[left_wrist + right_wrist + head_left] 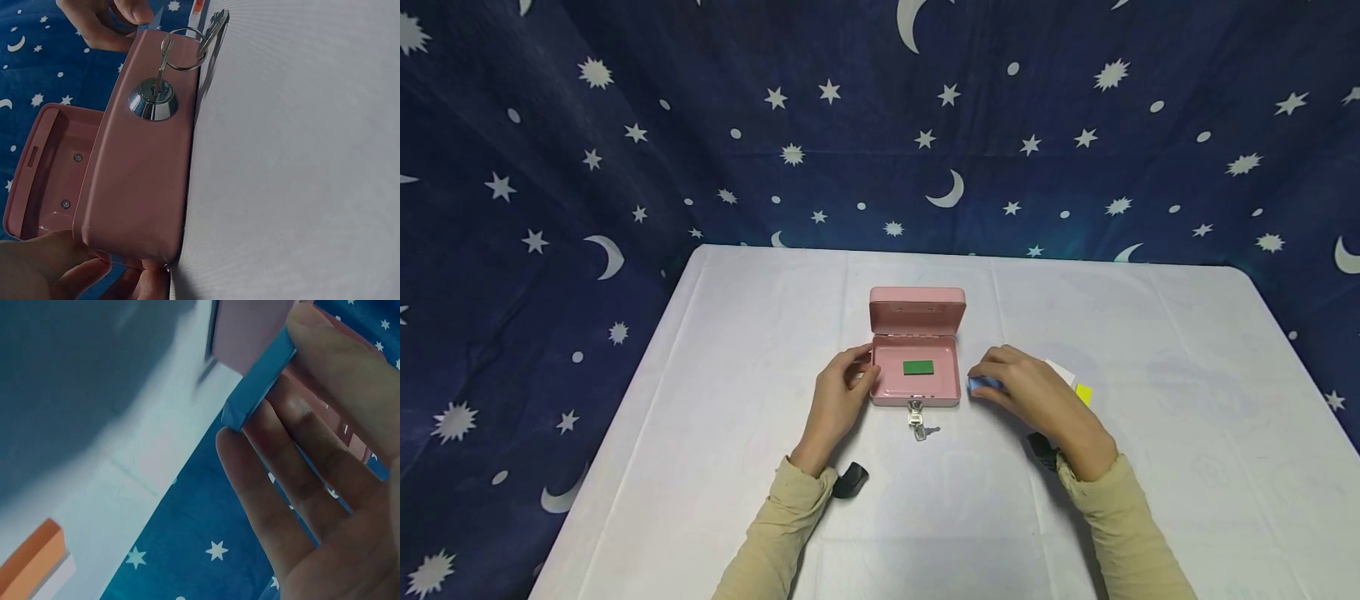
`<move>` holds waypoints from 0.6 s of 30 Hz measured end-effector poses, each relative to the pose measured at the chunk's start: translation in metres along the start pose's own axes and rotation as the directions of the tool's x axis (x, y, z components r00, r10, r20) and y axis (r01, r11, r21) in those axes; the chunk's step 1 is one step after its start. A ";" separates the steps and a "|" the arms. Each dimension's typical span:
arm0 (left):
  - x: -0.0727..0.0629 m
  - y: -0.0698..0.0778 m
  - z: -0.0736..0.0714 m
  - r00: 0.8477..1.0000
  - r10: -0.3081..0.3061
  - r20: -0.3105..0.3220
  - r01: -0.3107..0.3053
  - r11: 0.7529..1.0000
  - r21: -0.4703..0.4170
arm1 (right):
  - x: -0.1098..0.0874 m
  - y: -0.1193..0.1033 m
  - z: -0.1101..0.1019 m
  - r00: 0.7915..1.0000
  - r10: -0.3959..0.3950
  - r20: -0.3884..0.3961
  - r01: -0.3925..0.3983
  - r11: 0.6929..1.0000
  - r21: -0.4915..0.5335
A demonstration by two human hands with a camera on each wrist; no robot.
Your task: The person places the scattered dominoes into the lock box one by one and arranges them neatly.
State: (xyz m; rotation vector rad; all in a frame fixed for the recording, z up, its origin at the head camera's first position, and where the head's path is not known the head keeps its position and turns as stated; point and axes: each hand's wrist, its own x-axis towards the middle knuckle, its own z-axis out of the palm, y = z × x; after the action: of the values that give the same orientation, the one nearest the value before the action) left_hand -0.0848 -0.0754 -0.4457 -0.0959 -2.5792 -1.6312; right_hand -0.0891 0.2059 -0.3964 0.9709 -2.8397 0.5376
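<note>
A pink metal cash box (916, 393) stands on the table with its lid (917, 317) raised. A green block (918, 367) lies flat inside it. My left hand (838, 392) holds the box's left side, thumb at the rim; in the left wrist view its fingers (87, 275) lie against the side wall. A key sits in the front lock (154, 100), with a key ring (184, 49) hanging from it. Just right of the box, my right hand (1030, 387) pinches a blue block (259, 381) between thumb and fingertips.
Behind the right hand, a white piece (1060, 372) and a yellow piece (1083, 393) show partly on the table. An orange block (31, 559) appears at the corner of the right wrist view. A star-patterned dark blue cloth (865, 125) hangs beyond the white table (760, 317).
</note>
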 end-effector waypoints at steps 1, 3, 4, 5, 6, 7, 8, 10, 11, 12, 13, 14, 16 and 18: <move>0.000 0.000 0.000 1.000 0.000 0.001 0.000 1.000 -0.003 | 0.001 0.000 0.001 1.000 0.001 0.005 -0.001 1.000 0.002; 0.000 0.000 0.000 1.000 -0.001 0.003 0.001 1.000 -0.009 | 0.002 -0.001 0.002 1.000 0.001 0.012 -0.001 1.000 0.010; 0.000 0.000 0.000 1.000 -0.001 0.002 0.001 1.000 -0.008 | 0.002 -0.002 0.002 1.000 0.001 0.014 -0.001 1.000 0.014; 0.000 0.000 0.000 1.000 -0.002 0.002 0.002 1.000 -0.008 | 0.003 -0.002 0.003 1.000 0.000 0.014 0.000 1.000 0.015; 0.000 -0.001 0.000 1.000 -0.002 0.002 0.002 1.000 -0.008 | 0.004 -0.003 0.003 1.000 -0.002 0.013 0.002 1.000 0.018; 0.000 -0.001 0.000 1.000 -0.003 0.002 0.003 1.000 -0.008 | 0.004 -0.004 0.003 1.000 -0.005 0.011 0.004 1.000 0.018; 0.000 -0.001 0.000 1.000 -0.003 0.003 0.004 1.000 -0.009 | 0.005 -0.004 0.003 1.000 -0.008 0.008 0.007 1.000 0.020; 0.000 0.000 0.000 1.000 -0.005 0.003 0.005 1.000 -0.012 | 0.006 -0.005 0.004 1.000 -0.012 0.003 0.012 1.000 0.023; 0.000 0.000 0.000 1.000 -0.006 0.004 0.006 1.000 -0.015 | 0.007 -0.006 0.004 1.000 -0.014 0.003 0.014 1.000 0.023; 0.000 0.000 0.000 1.000 -0.006 0.004 0.006 1.000 -0.017 | 0.007 -0.006 0.004 1.000 -0.016 0.002 0.016 1.000 0.025; 0.000 -0.001 0.000 1.000 -0.007 0.003 0.008 1.000 -0.016 | 0.008 -0.006 0.004 1.000 -0.018 0.001 0.018 1.000 0.025; 0.000 -0.001 0.000 1.000 -0.008 0.004 0.008 1.000 -0.016 | 0.008 -0.006 0.004 1.000 -0.019 0.002 0.019 0.999 0.026; 0.000 -0.001 0.001 1.000 -0.006 0.002 0.006 1.000 -0.014 | 0.009 -0.006 0.004 1.000 -0.022 0.002 0.022 1.000 0.020; 0.001 -0.001 0.001 1.000 -0.004 0.002 0.004 1.000 -0.016 | 0.009 -0.006 0.004 1.000 -0.024 0.001 0.024 1.000 0.015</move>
State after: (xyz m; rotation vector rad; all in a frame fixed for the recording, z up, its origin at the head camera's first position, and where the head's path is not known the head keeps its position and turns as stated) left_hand -0.0857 -0.0753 -0.4468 -0.0940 -2.5700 -1.6540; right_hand -0.0927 0.1947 -0.3965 1.0067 -2.8248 0.5569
